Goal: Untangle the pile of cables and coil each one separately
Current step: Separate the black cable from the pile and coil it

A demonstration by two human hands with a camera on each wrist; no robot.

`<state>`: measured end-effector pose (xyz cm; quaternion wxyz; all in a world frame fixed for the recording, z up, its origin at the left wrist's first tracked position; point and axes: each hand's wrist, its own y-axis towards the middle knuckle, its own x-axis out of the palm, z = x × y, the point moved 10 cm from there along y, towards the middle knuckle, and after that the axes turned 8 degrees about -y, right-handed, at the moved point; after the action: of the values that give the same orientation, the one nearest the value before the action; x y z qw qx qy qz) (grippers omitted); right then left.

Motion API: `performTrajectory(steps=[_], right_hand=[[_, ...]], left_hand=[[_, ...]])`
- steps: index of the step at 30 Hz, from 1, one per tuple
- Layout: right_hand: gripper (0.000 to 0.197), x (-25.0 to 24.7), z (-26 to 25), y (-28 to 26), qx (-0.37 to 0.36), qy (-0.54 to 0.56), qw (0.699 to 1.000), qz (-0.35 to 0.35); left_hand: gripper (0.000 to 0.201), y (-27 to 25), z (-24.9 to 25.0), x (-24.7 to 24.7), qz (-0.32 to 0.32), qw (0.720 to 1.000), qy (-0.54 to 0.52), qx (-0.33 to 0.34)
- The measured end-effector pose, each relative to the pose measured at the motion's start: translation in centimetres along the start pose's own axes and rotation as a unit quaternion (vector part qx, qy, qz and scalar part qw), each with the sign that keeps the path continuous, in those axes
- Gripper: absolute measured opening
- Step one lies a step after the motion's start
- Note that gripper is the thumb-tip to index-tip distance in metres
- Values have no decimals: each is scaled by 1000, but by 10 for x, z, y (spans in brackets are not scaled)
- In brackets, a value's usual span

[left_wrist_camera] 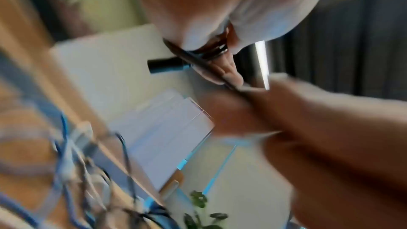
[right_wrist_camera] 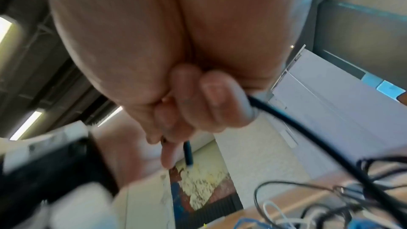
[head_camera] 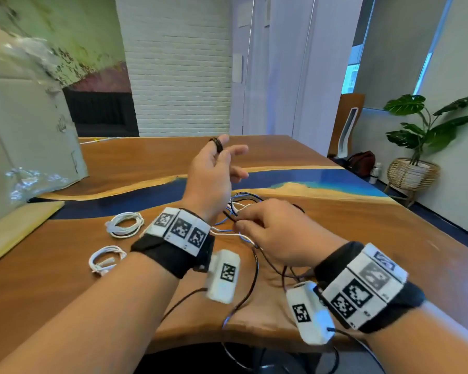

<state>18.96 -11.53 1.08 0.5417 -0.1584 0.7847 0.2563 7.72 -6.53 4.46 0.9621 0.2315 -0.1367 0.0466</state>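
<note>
- Two finished white cable coils are lying on the wooden table (head_camera: 335, 225): one coil (head_camera: 125, 224) left of centre in the head view and a smaller coil (head_camera: 104, 261) below it, sitting apart from everything else, presumably so they are not dragged back into the knot.
- Filling the upper left of the head view, a cardboard box (head_camera: 30, 136) with clear plastic wrap is standing on the table's far left edge.
- The remaining tangle of cables (head_camera: 243, 205), black, white and blue strands crossing one another, is lying at frame centre between and just beyond the two hands, with black runs trailing toward the lower edge and over the table's near rim.
- The left hand (head_camera: 214, 171) is rising above the tangle at centre, fingers spread and relaxed in the head view; the left wrist view is showing a black cable (left_wrist_camera: 198, 62) wound in turns round one finger, likely used as a former for the coil.
- The right hand (head_camera: 276, 233), lower right of centre, is pinching that black cable between thumb and curled fingers, its black plug end (right_wrist_camera: 188, 154) poking out below the fingertips in the right wrist view, seemingly feeding the line toward the left.
</note>
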Motion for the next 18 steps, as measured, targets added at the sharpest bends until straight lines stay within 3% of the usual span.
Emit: performTrajectory(steps=[3, 6, 8, 10, 13, 15, 18], right_hand=[[18, -40, 17, -11, 28, -3, 998, 56], [11, -77, 37, -20, 47, 68, 988, 128], [8, -86, 44, -21, 42, 99, 983, 151], [8, -87, 51, -16, 39, 119, 977, 170], [9, -87, 64, -7, 42, 188, 955, 224], [15, -78, 67, 2, 43, 225, 947, 227], [27, -44, 57, 22, 44, 254, 950, 176]], left_hand=[[35, -10, -14, 10, -105, 981, 161, -29], [30, -32, -30, 22, -221, 936, 254, -99], [33, -42, -25, 30, -259, 918, 286, -93], [44, -44, -20, 36, -270, 931, 225, -103], [46, -44, -15, 38, -255, 952, 21, -170], [45, -44, -13, 38, -232, 948, -91, -198], [43, -44, -15, 40, -188, 924, -256, -213]])
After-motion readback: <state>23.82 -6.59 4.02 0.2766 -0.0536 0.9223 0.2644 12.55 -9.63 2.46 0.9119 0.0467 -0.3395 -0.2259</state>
